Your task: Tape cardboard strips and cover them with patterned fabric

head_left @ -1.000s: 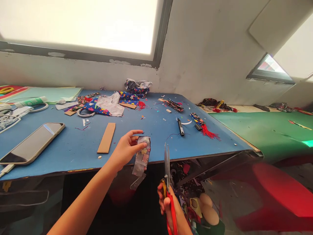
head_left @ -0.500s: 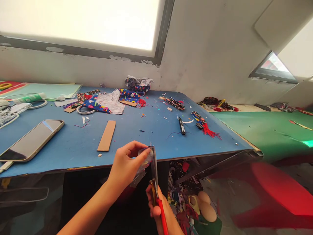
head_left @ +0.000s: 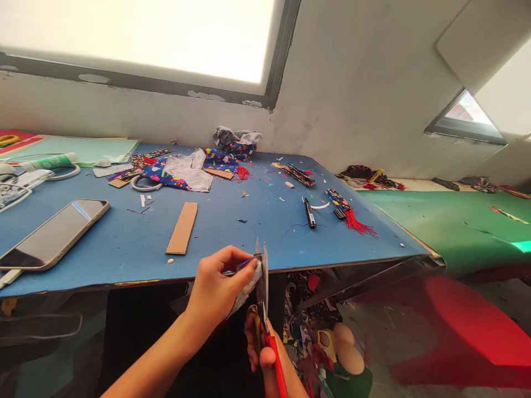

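Observation:
My left hand [head_left: 222, 284] pinches a small piece of patterned fabric [head_left: 248, 287] between thumb and fingers, just off the table's front edge. Part of the fabric hides behind the fingers. My right hand [head_left: 271, 359] is closed round the red handle of a pair of scissors [head_left: 265, 287]. Their blades point away from me, slightly parted, right beside the fabric and my left fingertips. Left of my hands a cardboard strip [head_left: 182, 228] lies on the blue table [head_left: 249, 237]. A black marker [head_left: 309, 213] lies uncapped to the right, near its cap [head_left: 339, 213].
A phone [head_left: 56, 232] with a cable lies at the left. Floral fabric pieces [head_left: 182, 171] lie toward the wall. A red-tasselled fabric strip [head_left: 348, 213] rests near the right edge. Scraps fill the space below, beside a red stool [head_left: 468, 326].
The scissor blades have parted and their tips have moved up past my left fingertips. My left hand has shifted slightly, still pinching the fabric. The view has moved a little.

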A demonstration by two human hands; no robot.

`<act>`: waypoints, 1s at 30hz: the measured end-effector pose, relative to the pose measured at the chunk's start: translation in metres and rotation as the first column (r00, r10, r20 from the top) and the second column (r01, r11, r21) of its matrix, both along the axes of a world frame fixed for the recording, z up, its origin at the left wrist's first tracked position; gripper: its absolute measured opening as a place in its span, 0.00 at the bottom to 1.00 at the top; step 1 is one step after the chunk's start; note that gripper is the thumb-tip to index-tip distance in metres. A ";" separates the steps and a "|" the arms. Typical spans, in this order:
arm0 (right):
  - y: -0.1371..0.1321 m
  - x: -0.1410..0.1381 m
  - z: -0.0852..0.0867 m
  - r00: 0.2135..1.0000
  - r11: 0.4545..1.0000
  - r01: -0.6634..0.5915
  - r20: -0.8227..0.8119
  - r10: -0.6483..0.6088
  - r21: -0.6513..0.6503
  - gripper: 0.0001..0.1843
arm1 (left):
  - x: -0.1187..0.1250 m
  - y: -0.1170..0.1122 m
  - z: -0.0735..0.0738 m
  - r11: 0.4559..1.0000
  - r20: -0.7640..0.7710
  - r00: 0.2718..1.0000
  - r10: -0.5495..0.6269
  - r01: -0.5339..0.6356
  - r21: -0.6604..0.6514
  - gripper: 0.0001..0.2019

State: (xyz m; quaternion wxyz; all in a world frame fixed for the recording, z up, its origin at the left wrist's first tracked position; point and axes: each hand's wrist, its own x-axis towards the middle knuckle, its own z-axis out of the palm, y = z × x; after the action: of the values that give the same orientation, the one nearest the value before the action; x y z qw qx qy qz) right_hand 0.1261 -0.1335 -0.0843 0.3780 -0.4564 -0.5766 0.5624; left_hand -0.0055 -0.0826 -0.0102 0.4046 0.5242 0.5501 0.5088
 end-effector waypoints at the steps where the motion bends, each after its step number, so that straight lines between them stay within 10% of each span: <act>1: 0.000 0.000 0.001 1.000 1.000 0.000 -0.002 0.000 -0.004 0.44 | 0.000 0.000 0.000 1.000 -0.001 1.000 0.007 -0.007 0.001 0.07; 30: -0.014 -0.004 -0.026 0.993 0.982 -0.062 -0.108 0.043 -0.180 0.43 | 0.000 -0.001 -0.002 0.999 0.036 0.999 0.039 -0.037 -0.036 0.06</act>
State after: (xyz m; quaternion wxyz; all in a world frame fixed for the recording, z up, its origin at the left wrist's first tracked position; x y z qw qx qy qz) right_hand 0.1222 -0.1474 -0.1104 0.3489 -0.4439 -0.5139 0.6458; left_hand -0.0055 -0.0836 -0.0121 0.4141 0.4970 0.5613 0.5163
